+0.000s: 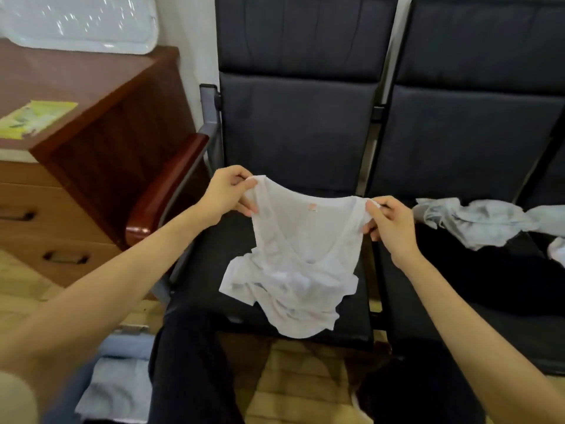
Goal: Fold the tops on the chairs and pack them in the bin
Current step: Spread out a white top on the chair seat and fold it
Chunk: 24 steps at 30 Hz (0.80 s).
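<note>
A thin white top (pixel 301 261) hangs over the seat of the left dark chair (pixel 214 286), its lower part crumpled on the cushion. My left hand (pixel 227 192) pinches one shoulder and my right hand (pixel 389 221) pinches the other, so the neckline is stretched between them. A pale grey-blue top (pixel 477 221) lies bunched on the right chair (pixel 477 142), partly over a black garment (pixel 477 276). At the lower left a bin (pixel 119 390) holds pale blue folded cloth; my left arm hides part of it.
A wooden drawer cabinet (pixel 70 179) stands to the left, with a yellow-green leaflet (pixel 33 117) on top. The chair's red-brown armrest (pixel 165 191) sits between cabinet and seat. My dark-trousered legs (pixel 195 362) stand close to the seat's front edge. Another white cloth (pixel 558 250) shows at far right.
</note>
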Motion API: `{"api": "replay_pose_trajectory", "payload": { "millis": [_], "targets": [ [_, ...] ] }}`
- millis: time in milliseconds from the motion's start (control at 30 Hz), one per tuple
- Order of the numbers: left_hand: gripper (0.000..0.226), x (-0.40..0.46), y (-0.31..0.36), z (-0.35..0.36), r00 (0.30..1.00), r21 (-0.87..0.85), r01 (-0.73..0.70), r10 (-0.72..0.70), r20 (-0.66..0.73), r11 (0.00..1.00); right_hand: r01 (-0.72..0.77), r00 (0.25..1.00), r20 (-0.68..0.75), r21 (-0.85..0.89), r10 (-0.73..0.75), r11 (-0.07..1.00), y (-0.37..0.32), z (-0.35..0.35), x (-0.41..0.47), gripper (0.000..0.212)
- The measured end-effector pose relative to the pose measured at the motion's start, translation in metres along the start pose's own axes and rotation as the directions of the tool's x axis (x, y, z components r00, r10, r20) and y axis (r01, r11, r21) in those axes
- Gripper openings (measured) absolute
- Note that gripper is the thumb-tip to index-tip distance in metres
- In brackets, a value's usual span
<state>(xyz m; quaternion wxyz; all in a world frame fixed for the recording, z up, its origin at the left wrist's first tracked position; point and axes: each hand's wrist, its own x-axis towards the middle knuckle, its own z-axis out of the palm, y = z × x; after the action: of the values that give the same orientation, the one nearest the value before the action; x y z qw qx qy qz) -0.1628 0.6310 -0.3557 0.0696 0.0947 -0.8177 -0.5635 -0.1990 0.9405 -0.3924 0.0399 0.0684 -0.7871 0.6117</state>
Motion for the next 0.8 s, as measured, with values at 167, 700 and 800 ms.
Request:
{"api": "replay_pose_trajectory", "payload": {
  "millis": [167, 700, 800],
  "targets": [
    [0.008, 0.072, -0.011, 0.027, 0.981, -0.226, -0.011, -0.033, -0.189, 0.974, 0.039, 0.997, -0.074, 0.087, -0.032, 0.995, 0.016, 0.027, 0.065, 0.01],
    [0.02, 0.271, -0.109, 0.071, 0.959, -0.054, 0.148, -0.157, -0.235, 0.988, -0.262, 0.96, -0.075, 0.087, 0.269, 0.961, 0.14, 0.114, 0.247, 0.026],
    [0.03, 0.251, -0.15, 0.082, 0.94, 0.013, 0.291, -0.283, -0.188, 0.957, -0.39, 0.921, -0.022, 0.004, 0.39, 0.921, 0.166, 0.111, 0.229, 0.029]
  ]
}}
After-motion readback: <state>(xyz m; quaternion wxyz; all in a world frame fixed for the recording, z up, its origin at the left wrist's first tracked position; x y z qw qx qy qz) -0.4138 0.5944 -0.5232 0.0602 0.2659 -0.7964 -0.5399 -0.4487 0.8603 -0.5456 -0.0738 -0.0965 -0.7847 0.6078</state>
